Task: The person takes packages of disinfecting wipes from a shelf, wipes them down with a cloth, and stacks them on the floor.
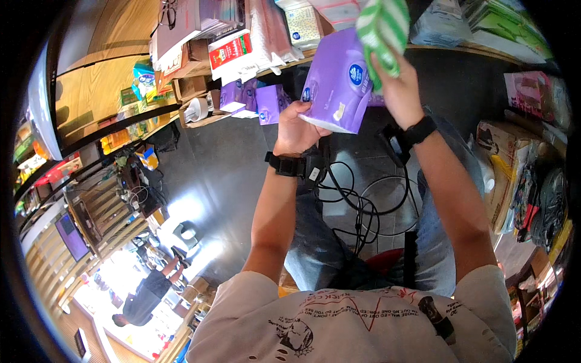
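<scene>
A purple Vinda tissue pack point(333, 86) is tilted in front of me. My left hand point(297, 127) grips its lower left corner, thumb on the near edge. In my right hand point(399, 90) is a green-and-white striped cloth point(383, 34), bunched between the fingers. The cloth overlaps the pack's upper right side; whether it presses on the wrapper I cannot tell. Black straps with small devices circle both wrists. Beyond the pack, more purple tissue packs point(270, 104) stand low by the shelf, partly hidden by my left hand.
Black cables point(358, 204) lie tangled on the dark floor between my legs. A shelf ahead carries books point(181, 27), a yellow-patterned tissue pack point(302, 27) and plastic-wrapped goods. Cardboard boxes point(497, 177) stand at the right. Far off at lower left, a person point(147, 295) stands near a bright doorway.
</scene>
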Motion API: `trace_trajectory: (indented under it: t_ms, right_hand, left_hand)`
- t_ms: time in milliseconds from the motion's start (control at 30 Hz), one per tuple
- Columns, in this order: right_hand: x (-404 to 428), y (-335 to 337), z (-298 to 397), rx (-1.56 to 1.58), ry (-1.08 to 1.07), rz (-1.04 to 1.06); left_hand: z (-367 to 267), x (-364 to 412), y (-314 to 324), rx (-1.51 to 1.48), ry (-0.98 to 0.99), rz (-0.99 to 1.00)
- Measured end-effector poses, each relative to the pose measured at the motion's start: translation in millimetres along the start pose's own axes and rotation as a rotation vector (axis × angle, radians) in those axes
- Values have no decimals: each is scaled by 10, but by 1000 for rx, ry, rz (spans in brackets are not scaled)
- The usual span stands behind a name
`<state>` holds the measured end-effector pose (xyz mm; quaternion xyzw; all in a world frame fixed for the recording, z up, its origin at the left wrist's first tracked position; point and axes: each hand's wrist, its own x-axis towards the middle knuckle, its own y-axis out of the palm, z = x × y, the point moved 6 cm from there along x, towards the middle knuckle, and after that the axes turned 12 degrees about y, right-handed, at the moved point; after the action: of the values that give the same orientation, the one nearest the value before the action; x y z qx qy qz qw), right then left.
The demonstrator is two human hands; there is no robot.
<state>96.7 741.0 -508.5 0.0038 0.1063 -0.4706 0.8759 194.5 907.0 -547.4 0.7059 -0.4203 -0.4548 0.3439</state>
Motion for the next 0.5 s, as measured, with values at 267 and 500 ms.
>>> trace_trajectory:
  t_ms: [267, 500]
  right_hand:
    - [-113, 208, -264, 533, 313, 235]
    - [-337, 444, -114, 293, 250, 442]
  left_hand:
    - [5, 87, -73, 542, 341, -141]
    - [77, 113, -206, 508, 222, -229]
